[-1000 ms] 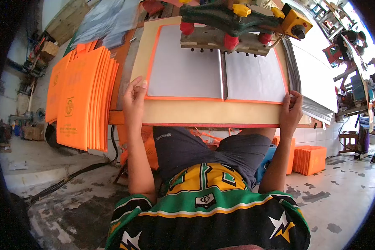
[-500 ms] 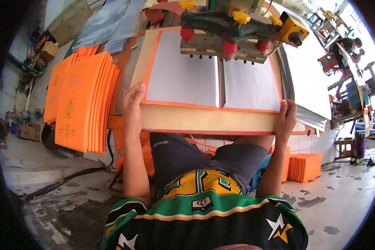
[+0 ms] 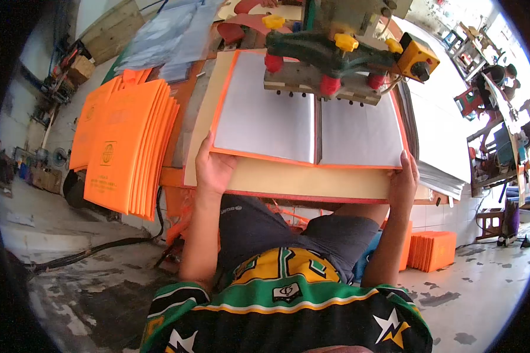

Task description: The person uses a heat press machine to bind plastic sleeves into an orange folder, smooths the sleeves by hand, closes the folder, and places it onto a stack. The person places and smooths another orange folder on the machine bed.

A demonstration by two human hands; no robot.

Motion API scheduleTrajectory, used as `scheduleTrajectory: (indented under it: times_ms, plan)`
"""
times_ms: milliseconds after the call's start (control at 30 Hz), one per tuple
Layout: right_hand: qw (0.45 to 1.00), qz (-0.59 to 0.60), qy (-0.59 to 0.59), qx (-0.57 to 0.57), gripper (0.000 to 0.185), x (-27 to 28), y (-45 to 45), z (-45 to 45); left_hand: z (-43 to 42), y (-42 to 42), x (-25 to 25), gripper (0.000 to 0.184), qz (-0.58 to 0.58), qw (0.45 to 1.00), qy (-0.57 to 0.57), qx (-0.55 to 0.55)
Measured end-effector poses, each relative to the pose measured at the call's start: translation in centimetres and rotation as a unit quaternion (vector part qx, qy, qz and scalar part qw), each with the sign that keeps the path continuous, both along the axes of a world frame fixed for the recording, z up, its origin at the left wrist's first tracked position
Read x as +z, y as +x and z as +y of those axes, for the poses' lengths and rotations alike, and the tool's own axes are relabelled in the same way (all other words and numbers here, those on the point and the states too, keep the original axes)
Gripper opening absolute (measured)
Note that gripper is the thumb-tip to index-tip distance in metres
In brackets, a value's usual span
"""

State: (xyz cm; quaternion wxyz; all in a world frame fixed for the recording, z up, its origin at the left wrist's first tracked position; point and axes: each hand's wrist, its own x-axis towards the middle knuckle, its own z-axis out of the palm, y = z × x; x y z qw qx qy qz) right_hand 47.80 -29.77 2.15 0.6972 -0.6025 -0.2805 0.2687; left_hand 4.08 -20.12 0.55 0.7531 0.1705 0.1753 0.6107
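An orange folder (image 3: 265, 159) lies opened out, its two inner faces covered by pale translucent plastic sheets. Beneath it is a cream board (image 3: 312, 182) with a red front edge. My left hand (image 3: 215, 170) grips the near left corner, thumb at the side and the other fingers partly hidden under the cover. At the near right corner, my right hand (image 3: 404, 178) pinches the edge with its thumb on top. Over the folder's far part hangs a press head (image 3: 324, 82) with a metal bar, red knobs and yellow knobs, hiding the far edge.
Stacked orange folders (image 3: 126, 147) stand at the table's left, beside clear plastic sheets (image 3: 168, 35). A yellow control box (image 3: 417, 59) is fixed to the press. White sheets (image 3: 436, 129) are piled at right. More orange folders (image 3: 433, 250) sit on the floor. People work far right.
My left hand has shifted from the folder's side to under its near left corner. The folder's near edge has come slightly towards me and looks lifted. The whole view has shifted a little.
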Motion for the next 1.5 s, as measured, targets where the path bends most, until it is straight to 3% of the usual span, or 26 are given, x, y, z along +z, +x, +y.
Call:
scheduleTrajectory:
  times_ms: [100,267,333,433,733,1167,1267,1333,1367,1500]
  plan:
    - [0.984,0.152,0.051,0.071,0.047,-1.4,1.1,0.1,-0.8,1.1,-0.3,0.051,0.012,1.000,-0.014,0.015]
    - [0.967,0.204,0.104,0.110,0.040,-2.9,2.5,-0.6,-0.7,2.1,-0.6,0.050,0.056,0.998,-0.016,0.005]
    - [0.928,0.243,0.159,0.233,0.035,-2.4,3.1,-0.9,-0.9,2.4,-0.7,0.050,0.054,0.998,-0.016,0.007]
    - [0.918,0.257,0.147,0.263,0.038,-2.8,3.8,-0.9,-0.8,1.9,-0.7,0.050,0.033,0.999,-0.012,-0.008]
    - [0.916,0.268,0.127,0.269,0.045,-2.6,3.7,-0.8,-0.3,1.7,-1.3,0.049,0.063,0.998,-0.009,0.012]
    - [0.912,0.283,0.106,0.278,0.051,-2.0,3.6,-0.9,-0.3,1.6,-1.1,0.046,-0.012,1.000,-0.002,-0.025]
    - [0.887,0.283,0.159,0.328,0.054,-0.1,2.0,-1.0,-0.3,2.0,-1.0,0.047,-0.005,1.000,-0.007,-0.013]
    - [0.878,0.383,0.106,0.269,0.057,-1.6,2.6,-0.6,-0.4,2.0,-0.9,0.047,0.010,1.000,-0.012,-0.001]
    - [0.828,0.394,0.174,0.358,0.055,-2.2,2.4,-0.3,-0.5,2.0,-0.7,0.047,0.010,1.000,-0.004,-0.007]
    - [0.836,0.404,0.200,0.312,0.050,-2.6,0.0,-0.2,-0.4,2.2,-0.6,0.046,0.025,1.000,-0.011,-0.010]
